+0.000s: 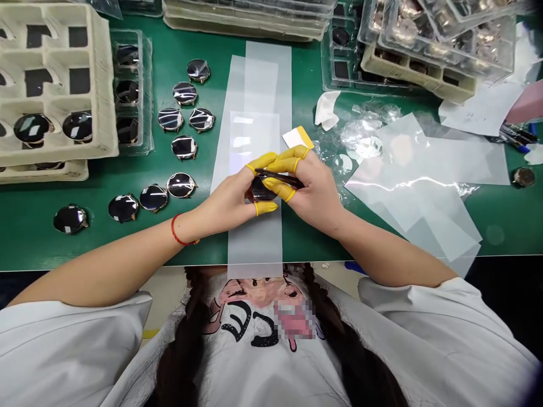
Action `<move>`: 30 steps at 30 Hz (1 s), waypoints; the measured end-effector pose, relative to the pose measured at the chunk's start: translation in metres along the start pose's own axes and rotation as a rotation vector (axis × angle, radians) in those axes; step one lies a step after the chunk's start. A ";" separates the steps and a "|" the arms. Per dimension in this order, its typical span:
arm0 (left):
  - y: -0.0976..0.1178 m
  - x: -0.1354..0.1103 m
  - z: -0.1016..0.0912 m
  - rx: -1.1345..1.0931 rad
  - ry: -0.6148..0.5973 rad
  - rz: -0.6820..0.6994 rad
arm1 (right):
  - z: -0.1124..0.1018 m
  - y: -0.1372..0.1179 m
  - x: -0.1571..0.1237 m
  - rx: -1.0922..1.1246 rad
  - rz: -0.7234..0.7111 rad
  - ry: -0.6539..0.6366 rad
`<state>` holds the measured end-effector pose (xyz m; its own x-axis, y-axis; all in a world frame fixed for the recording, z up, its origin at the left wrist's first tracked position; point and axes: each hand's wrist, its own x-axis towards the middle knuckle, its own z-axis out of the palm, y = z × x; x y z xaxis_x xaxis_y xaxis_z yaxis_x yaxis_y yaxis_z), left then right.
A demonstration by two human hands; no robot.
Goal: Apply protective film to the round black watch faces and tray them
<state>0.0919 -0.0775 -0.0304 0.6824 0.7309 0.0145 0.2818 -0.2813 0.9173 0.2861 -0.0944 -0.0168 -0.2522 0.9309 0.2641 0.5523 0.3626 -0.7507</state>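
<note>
Between the thumb and fingers of my left hand (229, 198) is a round watch case (262, 191) with a dark, glossy face. My right hand (311, 183) is closed around dark tweezers (284, 179), which lie across the top of the watch case. Yellow finger cots cover several fingertips on both hands. Both hands are above translucent film strips (263, 243) on the green table. Near my right fingers lies a small white and yellow piece (298, 137). My fingers hide part of the watch case.
Several similar watch cases (181, 185) lie to the left. Beyond them stand a beige compartment tray (99, 121) and a clear tray (146, 113). At the back right are stacked clear trays (445, 56). Loose film sheets (424, 209) and crumpled plastic (360, 135) spread over the right side.
</note>
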 end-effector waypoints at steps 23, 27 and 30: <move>0.000 0.005 -0.008 -0.378 0.124 -0.165 | -0.074 0.051 0.031 -0.500 0.376 0.222; 0.002 0.003 -0.009 -0.499 0.033 -0.134 | -0.079 0.061 0.042 -0.632 0.547 0.201; 0.003 0.001 -0.006 -0.504 -0.068 -0.094 | -0.047 0.033 0.033 -0.050 0.313 0.103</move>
<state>0.0891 -0.0736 -0.0253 0.7168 0.6918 -0.0877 -0.0044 0.1303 0.9915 0.3334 -0.0499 -0.0047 0.0160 0.9960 0.0874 0.6290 0.0579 -0.7752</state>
